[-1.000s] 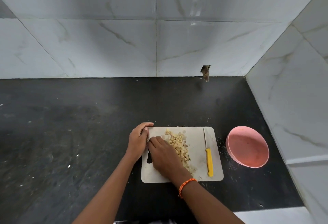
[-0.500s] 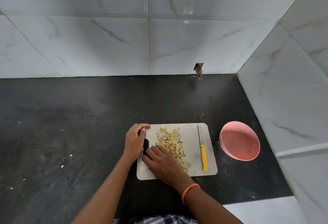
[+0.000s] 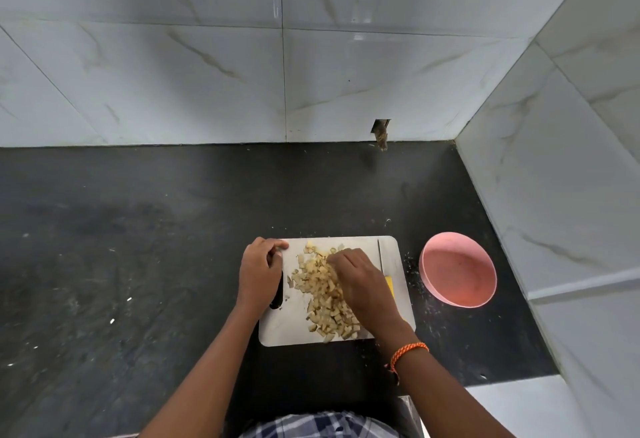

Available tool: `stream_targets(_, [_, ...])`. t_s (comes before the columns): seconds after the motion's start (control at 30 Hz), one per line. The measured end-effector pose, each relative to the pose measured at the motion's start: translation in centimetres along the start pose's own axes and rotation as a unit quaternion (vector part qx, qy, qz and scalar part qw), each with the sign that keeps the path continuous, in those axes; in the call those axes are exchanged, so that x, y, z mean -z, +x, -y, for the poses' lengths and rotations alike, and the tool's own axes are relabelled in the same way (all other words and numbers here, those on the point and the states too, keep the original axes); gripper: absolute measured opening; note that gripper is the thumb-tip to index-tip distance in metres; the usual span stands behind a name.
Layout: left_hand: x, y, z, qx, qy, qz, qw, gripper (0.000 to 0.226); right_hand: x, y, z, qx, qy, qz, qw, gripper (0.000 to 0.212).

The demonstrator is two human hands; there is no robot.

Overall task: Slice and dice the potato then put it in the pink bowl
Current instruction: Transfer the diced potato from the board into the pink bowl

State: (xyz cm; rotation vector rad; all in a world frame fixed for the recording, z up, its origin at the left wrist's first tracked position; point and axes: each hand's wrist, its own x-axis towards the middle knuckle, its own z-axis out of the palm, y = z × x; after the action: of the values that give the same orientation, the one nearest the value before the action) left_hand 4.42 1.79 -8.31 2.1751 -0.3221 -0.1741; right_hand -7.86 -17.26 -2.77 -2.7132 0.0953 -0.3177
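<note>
pale diced potato (image 3: 322, 293) under right grip (image 3: 360, 281), fingers curled | left grip (image 3: 259, 274) clasps board edge (image 3: 277, 333)

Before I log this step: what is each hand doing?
Left hand: grips the cutting board by its left edge.
Right hand: on the diced potato; grip unclear.

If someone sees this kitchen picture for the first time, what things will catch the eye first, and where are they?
First, the pile of diced potato in the middle of the white cutting board, with the right hand resting on it. Next, the empty pink bowl on the dark counter, right of the board. The left hand grips the board's left edge.
</note>
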Motion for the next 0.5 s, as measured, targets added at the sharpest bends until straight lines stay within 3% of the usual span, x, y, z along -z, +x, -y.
stream_targets(0.1, [-0.3,-0.3,-0.1,-0.01,0.021,-0.013,1.0,0.027,0.2,-0.8,-0.4,-0.054,0.021,-0.027,0.998,0.038])
stream_targets(0.2, [-0.6,-0.7,-0.3,-0.025,0.044,-0.029,0.998,0.027,0.3,-2.2,0.2,-0.029,-0.009,-0.035,0.999,0.034])
stream_targets(0.33, [-1.0,-1.3,-0.5,-0.038,0.064,-0.044,0.996,0.028,-1.4,-5.1,2.0,0.12,-0.046,0.023,0.991,0.027])
stream_targets(0.5, [-1.3,-1.5,-0.7,-0.05,0.083,-0.057,0.994,0.027,-4.2,-7.5,3.1,0.303,-0.123,0.087,0.941,0.033])
